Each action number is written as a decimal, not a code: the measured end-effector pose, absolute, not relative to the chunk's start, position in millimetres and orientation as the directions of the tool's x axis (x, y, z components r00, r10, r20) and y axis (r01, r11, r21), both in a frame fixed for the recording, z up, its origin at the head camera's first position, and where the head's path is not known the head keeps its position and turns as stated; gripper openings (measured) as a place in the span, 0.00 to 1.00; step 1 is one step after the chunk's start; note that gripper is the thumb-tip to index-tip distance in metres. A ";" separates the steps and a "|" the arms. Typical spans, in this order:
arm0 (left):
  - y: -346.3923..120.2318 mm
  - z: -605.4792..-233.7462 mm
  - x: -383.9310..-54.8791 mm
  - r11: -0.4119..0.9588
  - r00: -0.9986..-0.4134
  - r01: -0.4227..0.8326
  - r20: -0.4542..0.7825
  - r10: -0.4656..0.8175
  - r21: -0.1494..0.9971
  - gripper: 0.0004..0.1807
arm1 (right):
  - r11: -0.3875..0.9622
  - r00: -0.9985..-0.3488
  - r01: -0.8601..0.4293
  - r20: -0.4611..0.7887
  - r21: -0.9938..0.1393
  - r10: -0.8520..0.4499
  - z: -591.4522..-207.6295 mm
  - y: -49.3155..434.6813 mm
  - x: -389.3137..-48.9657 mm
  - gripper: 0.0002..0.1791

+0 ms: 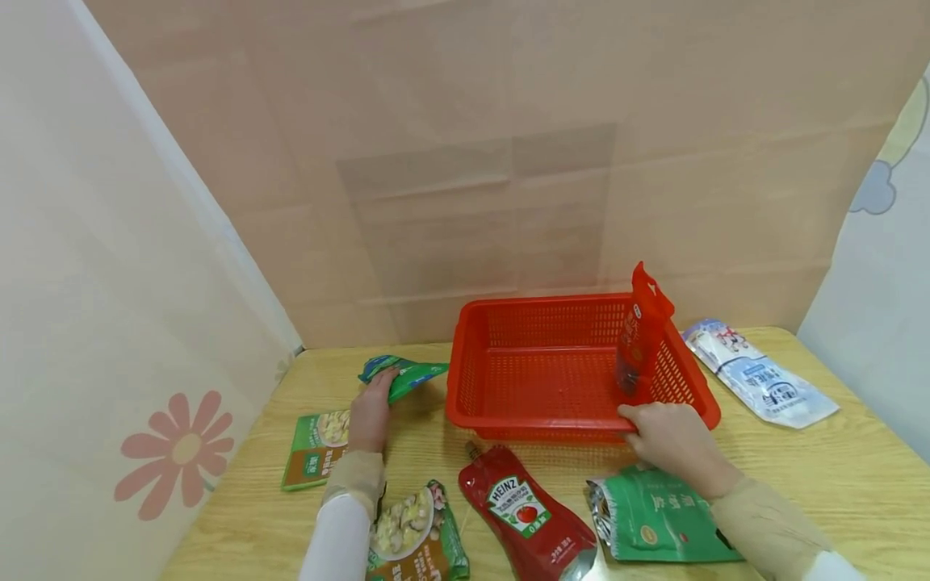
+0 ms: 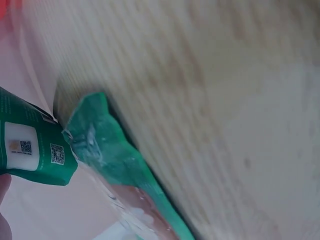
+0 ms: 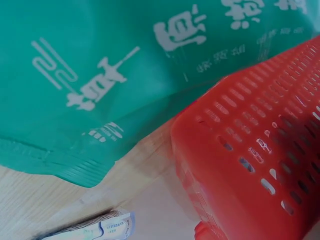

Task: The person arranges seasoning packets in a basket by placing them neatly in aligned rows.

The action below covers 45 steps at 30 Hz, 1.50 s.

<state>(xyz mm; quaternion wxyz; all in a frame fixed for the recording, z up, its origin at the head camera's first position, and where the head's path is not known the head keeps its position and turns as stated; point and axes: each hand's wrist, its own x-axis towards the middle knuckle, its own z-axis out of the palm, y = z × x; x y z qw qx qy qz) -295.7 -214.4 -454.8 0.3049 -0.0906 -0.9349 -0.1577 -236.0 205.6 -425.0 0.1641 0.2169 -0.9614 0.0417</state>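
Observation:
My left hand [image 1: 370,415] grips a green and blue packet [image 1: 416,376] by its near side, to the left of the red plastic basket [image 1: 552,430]. In the left wrist view this green packet [image 2: 42,150] shows a white label and printed codes, with part of the fingers at the frame's left edge. My right hand [image 1: 672,442] holds the basket's front rim near its right corner, thumb over the edge. Inside the basket, a red packet [image 1: 641,335] stands upright against the right wall.
Before the basket lie a Heinz ketchup pouch [image 1: 526,512] and a green pouch [image 1: 661,520], the latter below my right forearm. Two green-brown food packets [image 1: 312,452] lie at left and front left. A white-blue pouch [image 1: 770,379] rests right of the basket. A paper-covered wall [image 1: 472,161] stands behind.

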 end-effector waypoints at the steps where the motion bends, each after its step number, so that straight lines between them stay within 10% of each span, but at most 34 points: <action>1: -215.4 -454.4 -294.7 0.934 -0.801 0.247 0.597 0.048 0.257 0.26 | 0.902 -0.854 -0.431 0.329 -0.013 -0.403 -424.4 205.6 -236.2 0.06; 12: -220.0 -436.0 -293.5 0.867 -0.856 0.097 0.485 -0.178 0.489 0.22 | 0.909 -0.865 -0.416 0.317 -0.023 -0.388 -421.3 209.2 -236.0 0.05; 26: -211.2 -414.6 -292.6 0.863 -0.743 0.130 0.625 -0.241 0.488 0.08 | 0.911 -0.871 -0.410 0.310 -0.034 -0.381 -426.6 208.5 -234.7 0.12; 45: -183.0 -374.6 -288.9 0.778 -0.615 0.282 0.728 -0.302 0.561 0.15 | 0.904 -0.865 -0.426 0.309 -0.033 -0.396 -425.0 206.5 -236.7 0.12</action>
